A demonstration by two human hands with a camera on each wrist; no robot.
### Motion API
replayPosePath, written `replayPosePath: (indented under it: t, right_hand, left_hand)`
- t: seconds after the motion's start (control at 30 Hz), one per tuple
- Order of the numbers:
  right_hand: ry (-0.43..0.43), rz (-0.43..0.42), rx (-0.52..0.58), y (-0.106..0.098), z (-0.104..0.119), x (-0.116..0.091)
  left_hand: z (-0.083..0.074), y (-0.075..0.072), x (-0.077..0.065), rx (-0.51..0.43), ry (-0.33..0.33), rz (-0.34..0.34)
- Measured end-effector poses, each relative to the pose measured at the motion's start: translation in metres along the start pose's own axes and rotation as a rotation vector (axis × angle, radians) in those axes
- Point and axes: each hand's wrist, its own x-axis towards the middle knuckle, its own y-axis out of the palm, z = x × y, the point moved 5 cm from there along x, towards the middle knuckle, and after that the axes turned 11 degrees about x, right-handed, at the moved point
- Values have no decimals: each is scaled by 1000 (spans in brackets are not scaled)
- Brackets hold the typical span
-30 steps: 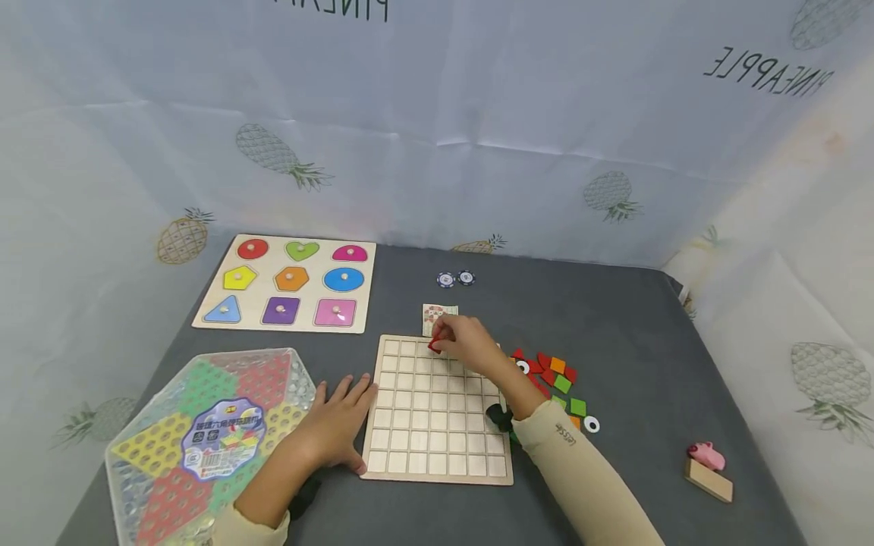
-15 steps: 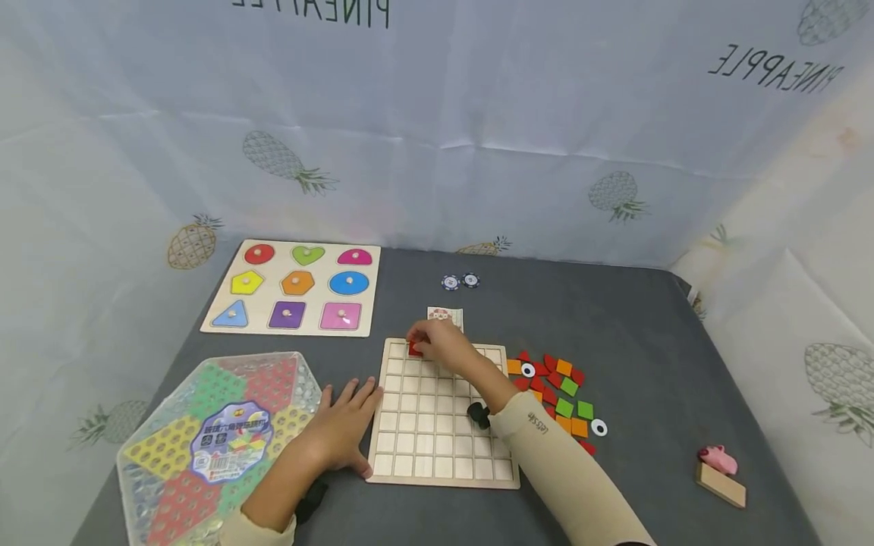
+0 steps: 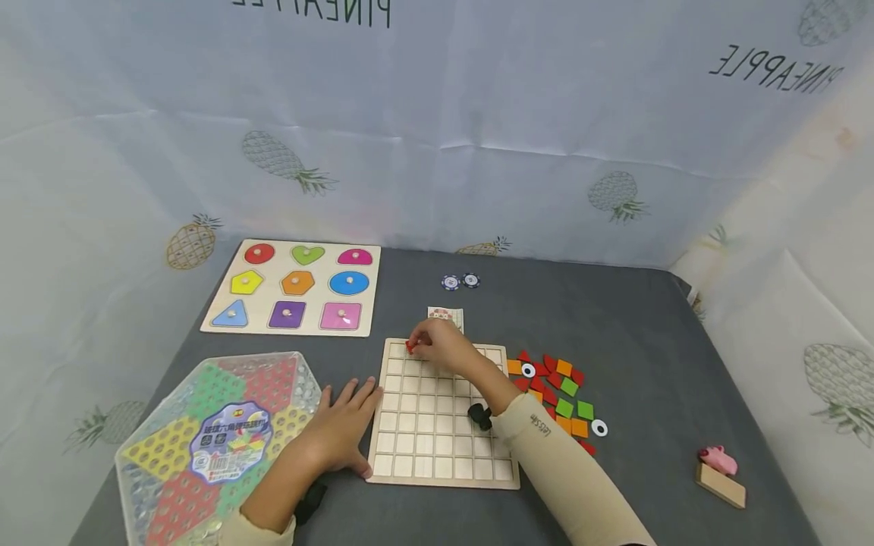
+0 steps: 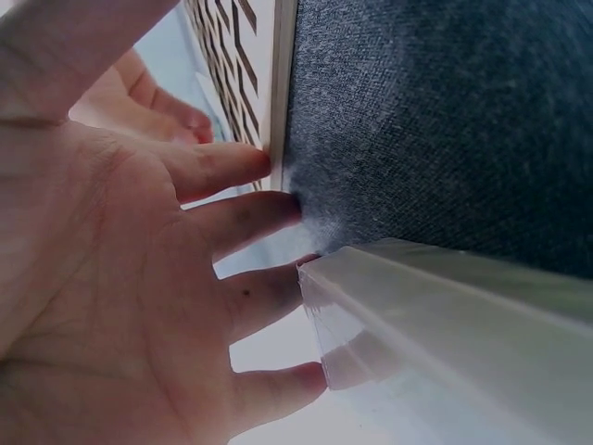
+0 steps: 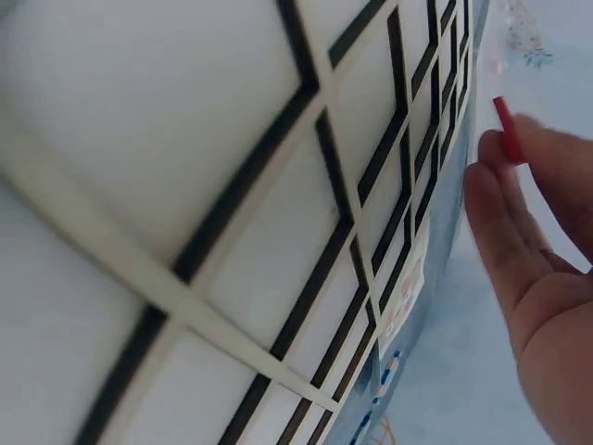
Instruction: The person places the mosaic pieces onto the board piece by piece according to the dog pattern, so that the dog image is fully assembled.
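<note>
Two hands at the board (image 3: 444, 482): right hand (image 3: 445, 345) pinches a red piece (image 3: 410, 346) over the top row, near its left end; left hand (image 3: 339, 431) lies spread at the left edge, grasping nothing. Versus a second ago, right hand has shifted left along that row and the piece shows edge-on; probably being lined up with a cell, not laid yet. Right wrist view shows the piece clear of the grid, head view doesn't; left wrist view confirms finger contact with the board. Loose tiles (image 3: 564, 408) right, game box (image 3: 227, 442) left.
</note>
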Motion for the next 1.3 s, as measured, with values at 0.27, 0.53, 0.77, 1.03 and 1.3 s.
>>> replayPosePath:
  t: [0.27, 0.53, 0.77, 1.03, 1.3]
  right_hand:
    - [-51, 63, -28, 0, -9, 7]
    - [-57, 102, -119, 3, -4, 10]
    - [-89, 65, -275, 6, 1, 11]
    - [-104, -11, -461, 0, 4, 0]
    - [-91, 63, -457, 1, 8, -9]
  left_hand:
    - [-1, -1, -1, 3, 5, -2]
    - [-3, -2, 1, 1, 7, -7]
    - [-2, -3, 0, 3, -2, 4]
    - [-7, -5, 5, 3, 34, -10]
    - [2, 4, 2, -6, 1, 3]
